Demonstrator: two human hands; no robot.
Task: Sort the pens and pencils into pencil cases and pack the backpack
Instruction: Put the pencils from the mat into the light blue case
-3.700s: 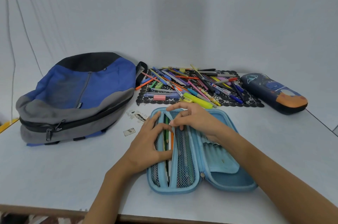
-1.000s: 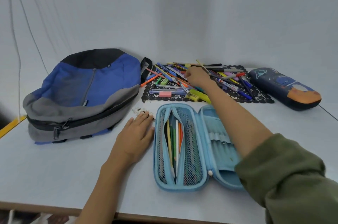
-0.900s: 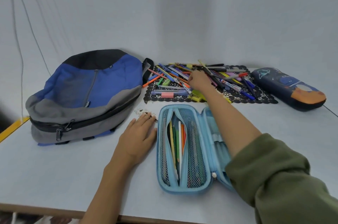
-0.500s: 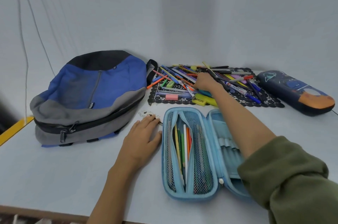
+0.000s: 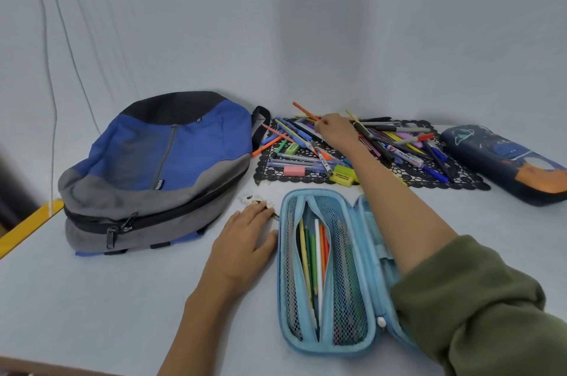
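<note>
An orange pencil [image 5: 304,111] is pinched by the curled fingers of the right hand [image 5: 337,132] over the far side of the pile of pens and pencils [image 5: 405,142] on the black lace mat [image 5: 469,184]. Its long axis runs from the hand toward 10 o'clock, with the free end raised. At the mat's 6 o'clock the light blue pencil case [image 5: 325,348] lies open, long axis 12 to 6, and the left hand [image 5: 242,240] lies flat at its 9 o'clock edge, fingers straight and holding nothing; the backpack [image 5: 159,161] lies at the mat's 9 o'clock, a dark pencil case [image 5: 503,161] at 3.
</note>
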